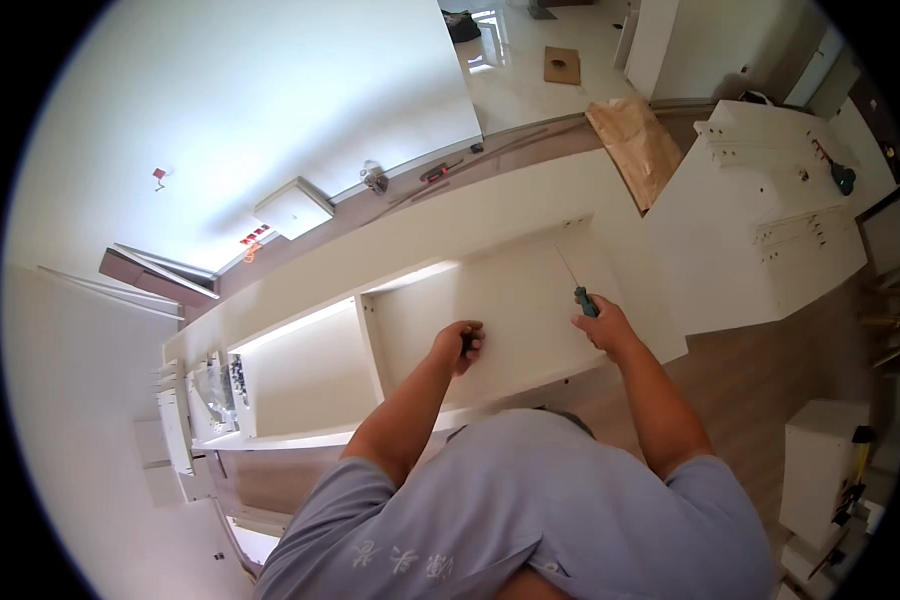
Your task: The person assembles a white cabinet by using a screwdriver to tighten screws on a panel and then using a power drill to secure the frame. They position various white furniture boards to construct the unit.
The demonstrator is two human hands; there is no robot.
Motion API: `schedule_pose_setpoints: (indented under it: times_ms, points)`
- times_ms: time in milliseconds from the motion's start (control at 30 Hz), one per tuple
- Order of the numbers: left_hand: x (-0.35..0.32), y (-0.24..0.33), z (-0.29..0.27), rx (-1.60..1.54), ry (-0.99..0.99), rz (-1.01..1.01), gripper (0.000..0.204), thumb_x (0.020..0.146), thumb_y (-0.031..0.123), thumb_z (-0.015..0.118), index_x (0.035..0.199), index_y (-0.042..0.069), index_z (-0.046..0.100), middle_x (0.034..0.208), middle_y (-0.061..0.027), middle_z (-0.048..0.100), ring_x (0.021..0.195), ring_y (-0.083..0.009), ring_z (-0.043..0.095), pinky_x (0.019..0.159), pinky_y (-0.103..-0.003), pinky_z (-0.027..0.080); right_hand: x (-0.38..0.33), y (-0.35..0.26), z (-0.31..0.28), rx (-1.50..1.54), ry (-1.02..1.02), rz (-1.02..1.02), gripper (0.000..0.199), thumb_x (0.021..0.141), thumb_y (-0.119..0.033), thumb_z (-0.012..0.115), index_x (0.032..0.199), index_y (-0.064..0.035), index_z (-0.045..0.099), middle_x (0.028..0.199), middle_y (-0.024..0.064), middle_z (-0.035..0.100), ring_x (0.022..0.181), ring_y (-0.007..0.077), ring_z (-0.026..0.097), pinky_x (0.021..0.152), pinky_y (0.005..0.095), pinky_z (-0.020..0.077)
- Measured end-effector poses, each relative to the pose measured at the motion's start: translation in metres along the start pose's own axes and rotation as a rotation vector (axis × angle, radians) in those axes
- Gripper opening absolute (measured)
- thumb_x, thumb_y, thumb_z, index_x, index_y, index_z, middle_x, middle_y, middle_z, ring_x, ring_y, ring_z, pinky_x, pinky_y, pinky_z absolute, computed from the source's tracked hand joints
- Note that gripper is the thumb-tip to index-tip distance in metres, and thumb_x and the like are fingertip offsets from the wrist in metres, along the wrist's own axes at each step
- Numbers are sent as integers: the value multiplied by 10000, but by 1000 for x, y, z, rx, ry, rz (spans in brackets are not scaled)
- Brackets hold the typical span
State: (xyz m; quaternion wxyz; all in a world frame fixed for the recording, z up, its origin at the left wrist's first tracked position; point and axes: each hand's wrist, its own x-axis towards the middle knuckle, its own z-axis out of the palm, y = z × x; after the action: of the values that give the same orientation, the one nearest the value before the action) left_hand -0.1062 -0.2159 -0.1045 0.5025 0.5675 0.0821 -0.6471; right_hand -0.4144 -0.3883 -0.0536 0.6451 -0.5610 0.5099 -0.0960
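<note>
A long white cabinet carcass [374, 345] lies flat in front of me, split by a cross panel into compartments. My right hand [606, 326] is closed round the green handle of a screwdriver [587, 302], whose thin shaft points up and away over the far right end of the carcass. Above the larger compartment, my left hand [462, 345] is curled, with something small and dark in its fingers that I cannot make out.
White panels with hardware and a green power drill [842, 179] lie at the right. Brown paper [635, 146] rests beyond the carcass's far end. A white box [295, 208] stands by the far wall. Bags of fittings [213, 388] sit at the left end.
</note>
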Motion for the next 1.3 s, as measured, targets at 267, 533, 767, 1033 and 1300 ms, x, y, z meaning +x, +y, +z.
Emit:
schedule_pose_setpoints:
  times_ms: [267, 533, 767, 1033, 1300]
  points:
    - [-96, -8, -21, -62, -258, 111, 283, 1110, 295, 503, 1241, 54, 573, 927, 1, 569, 686, -74, 452, 509, -195, 351, -155, -5, 45, -268, -21, -287, 576, 861, -264, 820, 1355, -28, 639, 1137, 143, 723, 1029, 258, 665, 941, 359, 522]
    - [-173, -44, -43, -158, -418, 176, 280, 1095, 301, 577, 1214, 50, 611, 928, 17, 558, 686, -64, 435, 525, -212, 354, -208, -10, 94, -511, -198, -428, 570, 827, -232, 834, 1347, -73, 660, 1188, 159, 736, 1028, 304, 690, 942, 373, 532]
    - [-210, -58, -69, 77, -250, 364, 169, 998, 132, 723, 1134, 43, 678, 836, 20, 594, 658, -59, 437, 533, -218, 352, -217, -36, 110, -605, -294, -498, 517, 833, -259, 802, 1315, -115, 685, 1115, 148, 743, 994, 342, 688, 896, 418, 542]
    - [-250, -42, -31, 656, 99, 587, 172, 895, 85, 835, 1023, 11, 746, 815, 5, 675, 752, -71, 587, 674, -260, 504, -194, -77, 88, -872, -406, -496, 466, 833, -233, 775, 1288, -170, 699, 1072, 127, 741, 985, 350, 687, 860, 419, 549]
    - [-190, -26, 63, 975, 66, 684, 187, 866, 106, 848, 1006, 17, 761, 922, -57, 725, 833, -162, 684, 760, -302, 563, -134, -117, 12, -1228, -489, -660, 436, 849, -148, 733, 1274, -236, 691, 989, 81, 701, 947, 300, 696, 808, 437, 552]
